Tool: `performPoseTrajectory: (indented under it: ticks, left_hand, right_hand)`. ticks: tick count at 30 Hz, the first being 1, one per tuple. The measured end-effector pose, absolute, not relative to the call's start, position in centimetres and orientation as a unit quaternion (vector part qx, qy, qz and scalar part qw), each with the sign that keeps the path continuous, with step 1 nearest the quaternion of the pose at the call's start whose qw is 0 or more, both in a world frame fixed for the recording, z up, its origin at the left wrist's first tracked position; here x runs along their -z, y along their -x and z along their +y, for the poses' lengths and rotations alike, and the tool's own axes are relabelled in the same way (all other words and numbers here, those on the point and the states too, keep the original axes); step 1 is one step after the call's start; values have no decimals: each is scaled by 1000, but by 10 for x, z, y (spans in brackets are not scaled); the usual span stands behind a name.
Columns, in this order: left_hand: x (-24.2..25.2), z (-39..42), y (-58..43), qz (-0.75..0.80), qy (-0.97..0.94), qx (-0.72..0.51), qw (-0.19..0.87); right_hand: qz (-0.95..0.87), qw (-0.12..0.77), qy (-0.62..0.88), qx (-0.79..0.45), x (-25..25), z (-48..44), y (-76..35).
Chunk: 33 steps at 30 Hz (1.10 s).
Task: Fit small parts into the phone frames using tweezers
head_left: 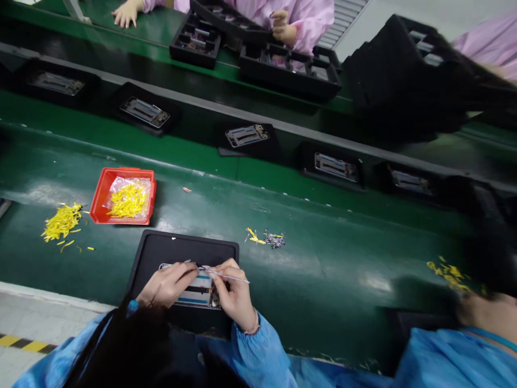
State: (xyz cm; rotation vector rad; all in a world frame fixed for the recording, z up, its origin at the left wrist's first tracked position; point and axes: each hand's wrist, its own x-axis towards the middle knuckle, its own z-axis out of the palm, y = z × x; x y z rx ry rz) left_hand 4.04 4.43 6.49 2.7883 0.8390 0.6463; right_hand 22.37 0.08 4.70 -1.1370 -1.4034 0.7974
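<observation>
Dark hair (149,345) hangs closest to the camera, with blue sleeves (260,353) around it. Just beyond, both hands work over a phone frame (197,295), which lies on a black tray (189,248) on the green bench (331,285). The right hand (235,296) is closed on a thin tool (236,278), pinched between thumb and fingers; its shaft sticks out past the knuckles. The left hand (166,283) rests over the frame's left part, fingertips gathered at the upper edge, close to the right hand's; whether they clamp anything, I cannot tell. Blue strips and a dark band show on the frame between the hands.

Beyond the tray, to the left, stands a red bin (152,199) holding yellow strips (128,199) on clear plastic. Left of it is a loose yellow pile (61,221). Right of the tray lies a small cluster of silvery parts (276,238), with a few yellow pieces beside it.

Farther off, more frames (247,136) sit on dark pads in a row. Across the bench, people in pink sleeves (313,24) handle black boxes (291,70). At right, a co-worker's blue sleeve (456,355) shows; the hand there is blurred.
</observation>
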Motion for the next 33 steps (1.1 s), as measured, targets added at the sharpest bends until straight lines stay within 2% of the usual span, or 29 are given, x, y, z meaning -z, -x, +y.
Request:
performPoseTrajectory:
  ticks: [26,33]
  left_hand:
    - [-55,47,-33,263,-938,-193,114]
    - [-49,47,-31,267,-937,-172,148]
  right_hand:
    - [-482,584,514,-402,-41,0,-216]
    - [-564,563,489,-355,-43,-1,-220]
